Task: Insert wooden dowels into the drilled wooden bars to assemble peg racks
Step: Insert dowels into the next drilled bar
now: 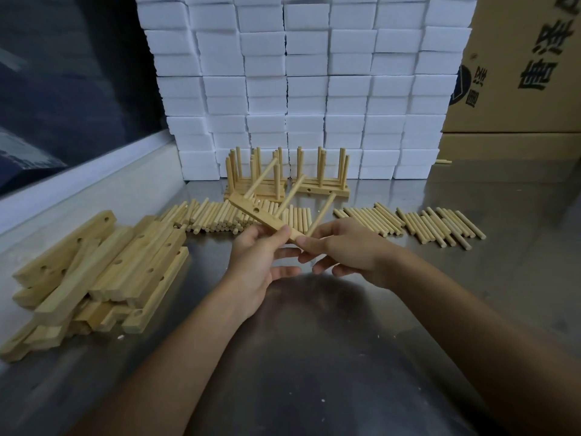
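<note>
Mid-assembly here — the left hand (262, 247) pinches the near end of a drilled wooden bar (261, 215), held up off the steel tabletop (314, 357), fingers curled round it. The right hand (342, 250) meets it at that same end, thumb and forefinger closed on a dowel (320, 217) that is being seated in the bar's nearest hole; its other fingers hang loose below. Two more dowels already stand out of the bar farther along, and at least one hole (257, 210) between them shows open, so this rack looks partly pegged, with more to go. Behind the held bar, against the wall of white foam blocks (314, 89), stand finished racks (283, 177), pegs upright — a few are done, though the exact count is hard to read. Plenty is left, I'd judge: a heap of unpegged bars (103, 269) lies to the left of the held bar, and loose dowels (226, 217) are spread just behind it, with another spread (418, 223) off to its right. Cardboard boxes (518, 73) sit beside the foam blocks.
</note>
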